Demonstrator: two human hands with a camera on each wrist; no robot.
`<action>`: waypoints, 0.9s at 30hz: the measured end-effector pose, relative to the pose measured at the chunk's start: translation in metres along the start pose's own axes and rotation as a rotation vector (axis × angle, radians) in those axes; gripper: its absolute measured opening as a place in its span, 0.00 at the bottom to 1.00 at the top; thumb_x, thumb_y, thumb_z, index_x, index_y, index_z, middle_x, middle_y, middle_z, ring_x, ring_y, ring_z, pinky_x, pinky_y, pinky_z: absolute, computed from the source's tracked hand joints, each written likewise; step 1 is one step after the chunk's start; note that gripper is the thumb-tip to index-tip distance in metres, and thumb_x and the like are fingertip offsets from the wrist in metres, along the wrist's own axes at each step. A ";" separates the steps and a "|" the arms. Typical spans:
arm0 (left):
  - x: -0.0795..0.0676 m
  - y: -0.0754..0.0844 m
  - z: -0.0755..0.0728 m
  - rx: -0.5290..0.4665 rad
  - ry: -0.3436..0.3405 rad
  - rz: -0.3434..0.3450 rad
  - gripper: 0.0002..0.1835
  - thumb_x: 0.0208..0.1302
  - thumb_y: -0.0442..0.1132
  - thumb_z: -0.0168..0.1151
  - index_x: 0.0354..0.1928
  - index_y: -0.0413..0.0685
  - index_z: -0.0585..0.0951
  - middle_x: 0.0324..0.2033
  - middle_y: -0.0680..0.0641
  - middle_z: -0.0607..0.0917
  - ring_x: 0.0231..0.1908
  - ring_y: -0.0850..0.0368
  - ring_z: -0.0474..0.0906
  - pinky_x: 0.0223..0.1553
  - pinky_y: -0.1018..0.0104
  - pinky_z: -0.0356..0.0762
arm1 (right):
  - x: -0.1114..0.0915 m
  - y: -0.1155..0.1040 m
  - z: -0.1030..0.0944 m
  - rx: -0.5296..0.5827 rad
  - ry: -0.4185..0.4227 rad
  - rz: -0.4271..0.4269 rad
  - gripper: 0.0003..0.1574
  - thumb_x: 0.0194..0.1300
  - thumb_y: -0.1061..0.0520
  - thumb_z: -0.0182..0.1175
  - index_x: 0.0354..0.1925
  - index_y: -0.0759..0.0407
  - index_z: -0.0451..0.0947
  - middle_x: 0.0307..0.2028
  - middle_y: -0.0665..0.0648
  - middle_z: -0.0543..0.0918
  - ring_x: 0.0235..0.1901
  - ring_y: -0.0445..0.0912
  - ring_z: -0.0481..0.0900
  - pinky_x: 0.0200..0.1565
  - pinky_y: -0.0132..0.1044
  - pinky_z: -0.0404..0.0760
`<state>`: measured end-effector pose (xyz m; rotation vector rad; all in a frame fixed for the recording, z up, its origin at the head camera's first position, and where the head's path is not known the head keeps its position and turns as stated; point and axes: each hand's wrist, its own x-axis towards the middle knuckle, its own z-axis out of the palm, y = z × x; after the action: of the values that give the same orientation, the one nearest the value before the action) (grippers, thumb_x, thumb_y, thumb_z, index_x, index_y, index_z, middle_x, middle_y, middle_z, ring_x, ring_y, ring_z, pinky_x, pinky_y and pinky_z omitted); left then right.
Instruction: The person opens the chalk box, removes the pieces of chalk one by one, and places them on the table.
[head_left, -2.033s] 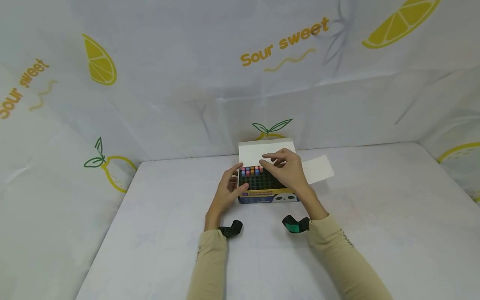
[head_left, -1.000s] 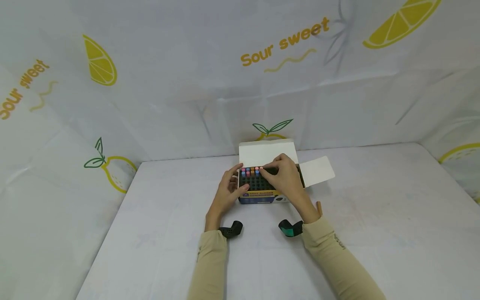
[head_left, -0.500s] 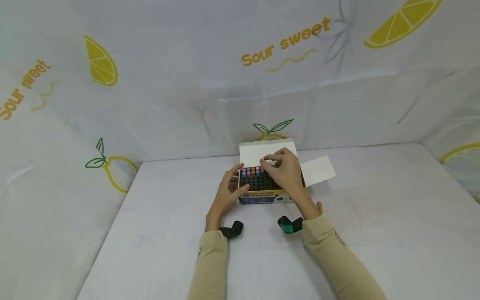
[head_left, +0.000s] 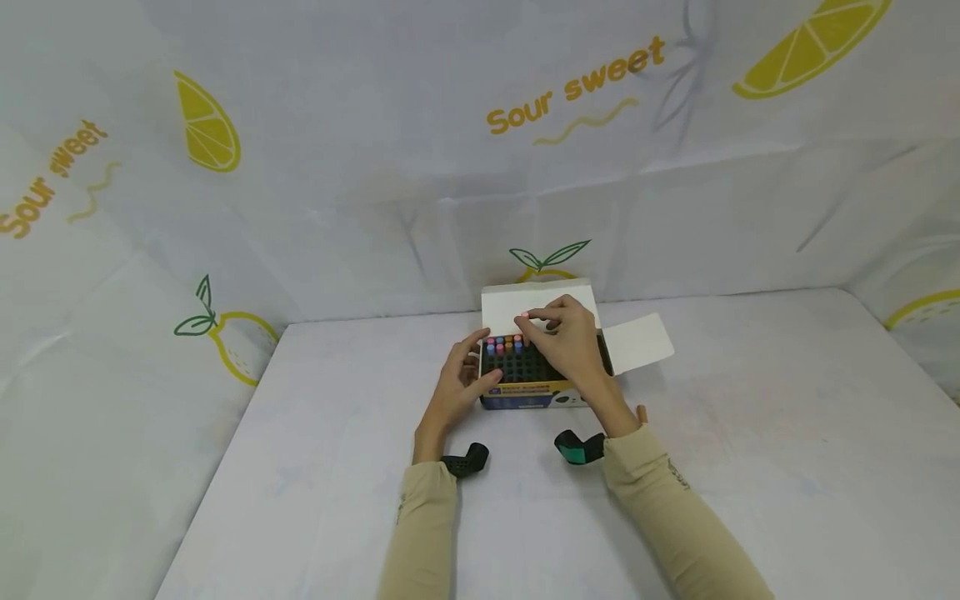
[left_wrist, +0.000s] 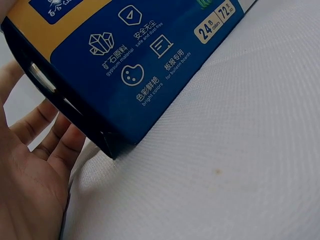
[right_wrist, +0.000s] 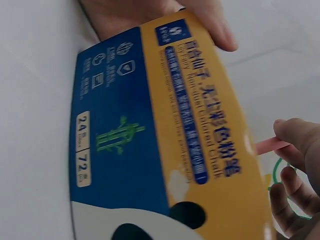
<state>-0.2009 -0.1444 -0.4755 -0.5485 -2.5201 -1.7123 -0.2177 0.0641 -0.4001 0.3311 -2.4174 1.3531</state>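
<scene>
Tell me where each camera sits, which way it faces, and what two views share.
Head: worn on the head, facing forward and down at the chalk box on the tabletop; the left hand, right hand and sleeved forearms show.
Left wrist: worn on that wrist, facing the chalk box's blue-and-yellow front; part of the left hand shows.
Right wrist: worn on that wrist, facing the same front; the right hand, pinching a pink chalk stick, and part of the left hand show.
Shared: both wrist views include the "24 colors, 72" label.
</scene>
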 end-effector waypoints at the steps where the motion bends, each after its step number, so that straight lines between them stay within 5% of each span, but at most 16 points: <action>1: 0.000 0.000 0.000 0.003 -0.001 0.000 0.41 0.65 0.61 0.64 0.77 0.61 0.64 0.58 0.40 0.72 0.48 0.54 0.70 0.52 0.60 0.72 | 0.000 -0.001 -0.002 0.009 0.014 -0.008 0.18 0.62 0.56 0.73 0.43 0.71 0.89 0.38 0.68 0.81 0.36 0.60 0.82 0.41 0.52 0.85; 9: 0.000 0.000 0.001 -0.001 0.003 -0.001 0.43 0.65 0.64 0.64 0.77 0.60 0.64 0.58 0.40 0.72 0.48 0.54 0.69 0.50 0.62 0.71 | -0.002 -0.011 -0.018 0.043 0.062 -0.032 0.18 0.61 0.55 0.73 0.43 0.70 0.89 0.39 0.67 0.81 0.37 0.58 0.80 0.39 0.50 0.85; 21: -0.001 0.001 -0.001 0.004 0.014 0.005 0.39 0.66 0.53 0.66 0.77 0.59 0.64 0.59 0.40 0.72 0.50 0.55 0.69 0.51 0.62 0.72 | -0.021 -0.028 -0.048 0.083 0.056 -0.014 0.15 0.59 0.59 0.74 0.41 0.70 0.89 0.37 0.64 0.80 0.37 0.55 0.78 0.35 0.25 0.78; 27: -0.002 0.002 0.001 -0.007 0.005 0.009 0.39 0.66 0.44 0.65 0.77 0.57 0.64 0.58 0.39 0.72 0.50 0.53 0.69 0.52 0.60 0.72 | -0.036 -0.027 -0.067 0.072 0.047 -0.045 0.13 0.60 0.60 0.73 0.40 0.70 0.89 0.36 0.64 0.80 0.31 0.47 0.81 0.35 0.27 0.80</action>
<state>-0.1987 -0.1432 -0.4747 -0.5549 -2.5058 -1.7177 -0.1623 0.1090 -0.3616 0.3655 -2.3132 1.4155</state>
